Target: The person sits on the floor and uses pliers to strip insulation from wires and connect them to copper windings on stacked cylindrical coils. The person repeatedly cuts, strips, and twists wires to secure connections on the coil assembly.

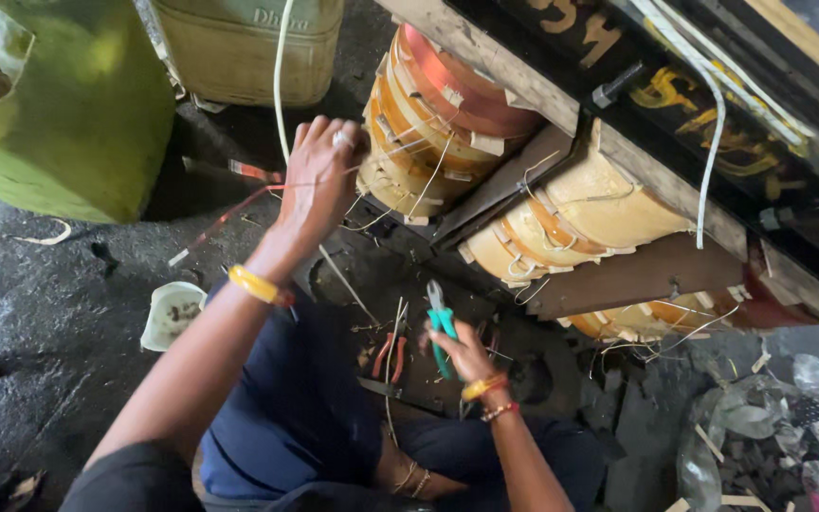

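While the left hand reaches up with its fingers pinched shut on a thin pale wire, that wire runs across to the nearest coil, a fat winding wrapped in orange and cream tape bands with loose wire ends sticking out of its lower edge. The coil sits at the top middle of the view, wedged against a slanted wooden beam. The right hand hangs lower, near the person's crossed legs, closed around the teal handles of a pair of pliers whose nose points upward. Just left of it, on the dark floor, lie another tool with red handles and some cut wire scraps. Both wrists wear yellow bangles. To the right of the first coil a second coil, paler and cream-yellow, lies between dark wooden planks, and a third winding shows below it, partly hidden. A white cable droops across the dark frame above, which bears yellow painted marks. At the top left stands a cream plastic jerrycan with raised lettering, and beside it a green sack, open at the top. A small white cup sits on the floor near the left forearm, and crumpled plastic wrapping fills the bottom right corner.
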The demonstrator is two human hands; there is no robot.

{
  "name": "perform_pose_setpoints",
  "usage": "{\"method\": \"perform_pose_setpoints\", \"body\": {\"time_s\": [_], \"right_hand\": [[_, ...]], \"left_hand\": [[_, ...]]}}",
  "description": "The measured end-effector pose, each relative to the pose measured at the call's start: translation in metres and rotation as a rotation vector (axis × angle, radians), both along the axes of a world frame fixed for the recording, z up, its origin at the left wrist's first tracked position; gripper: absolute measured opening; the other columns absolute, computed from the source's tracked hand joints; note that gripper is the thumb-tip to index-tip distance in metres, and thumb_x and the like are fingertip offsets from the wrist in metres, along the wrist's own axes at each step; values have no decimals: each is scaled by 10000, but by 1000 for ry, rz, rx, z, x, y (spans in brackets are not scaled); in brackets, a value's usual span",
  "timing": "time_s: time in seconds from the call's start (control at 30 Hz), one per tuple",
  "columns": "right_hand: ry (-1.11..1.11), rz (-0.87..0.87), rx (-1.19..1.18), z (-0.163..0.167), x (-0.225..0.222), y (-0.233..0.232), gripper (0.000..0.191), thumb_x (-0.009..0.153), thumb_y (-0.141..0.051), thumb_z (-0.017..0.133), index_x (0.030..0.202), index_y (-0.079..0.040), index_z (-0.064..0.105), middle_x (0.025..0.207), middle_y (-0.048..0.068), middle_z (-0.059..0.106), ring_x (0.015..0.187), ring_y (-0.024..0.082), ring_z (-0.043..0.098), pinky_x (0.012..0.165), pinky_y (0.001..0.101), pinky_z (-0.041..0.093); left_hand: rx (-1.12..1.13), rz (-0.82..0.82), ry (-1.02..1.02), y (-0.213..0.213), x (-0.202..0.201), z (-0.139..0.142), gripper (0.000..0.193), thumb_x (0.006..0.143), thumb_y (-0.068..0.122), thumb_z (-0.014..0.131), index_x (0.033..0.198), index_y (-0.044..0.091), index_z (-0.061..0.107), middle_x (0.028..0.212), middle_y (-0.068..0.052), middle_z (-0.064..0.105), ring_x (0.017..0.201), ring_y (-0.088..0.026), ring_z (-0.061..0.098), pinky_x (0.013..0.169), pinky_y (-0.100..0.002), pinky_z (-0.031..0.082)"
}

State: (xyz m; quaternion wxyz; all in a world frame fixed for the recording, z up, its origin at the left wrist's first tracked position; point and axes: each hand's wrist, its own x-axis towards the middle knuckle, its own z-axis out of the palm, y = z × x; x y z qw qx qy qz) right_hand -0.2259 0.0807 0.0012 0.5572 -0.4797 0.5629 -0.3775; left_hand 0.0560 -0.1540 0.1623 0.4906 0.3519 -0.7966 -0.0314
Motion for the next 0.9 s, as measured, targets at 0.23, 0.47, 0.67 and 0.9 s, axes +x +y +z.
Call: {"method": "perform_pose_setpoints", "body": {"time_s": [0.23,0.47,0.67,0.9], "right_hand": [[177,-7,-259,79,68,-105,224,1003,-220,670,1101,-21,696,889,-45,623,857,57,538,785,266,469],[228,1,-229,102,74,-154,205,965,-236,694,1041,-47,717,775,-92,488,741,51,406,633,274,366],[290,140,-329,106,69,-158,161,995,-165,688,1062,-21,663,888,-37,597,861,38,496,794,261,480],[164,108,-141,121,76,-154,183,992,-150,663,1108,-11,644,877,-9,640,769,69,593,690,263,528]], "left_hand": [[313,-56,266,21,-6,-12,130,860,50,742,973,49,677,906,-129,699,864,-347,674,760,-451,516],[305,-73,307,14,3,-16,177,827,62,773,951,48,649,886,-116,678,837,-319,670,807,-429,499],[168,5,182,26,6,-15,175,844,79,771,955,82,635,884,-85,673,861,-328,633,913,-448,464],[49,16,61,28,6,-11,186,849,97,764,936,57,604,856,-81,625,875,-285,644,971,-451,453]]}}
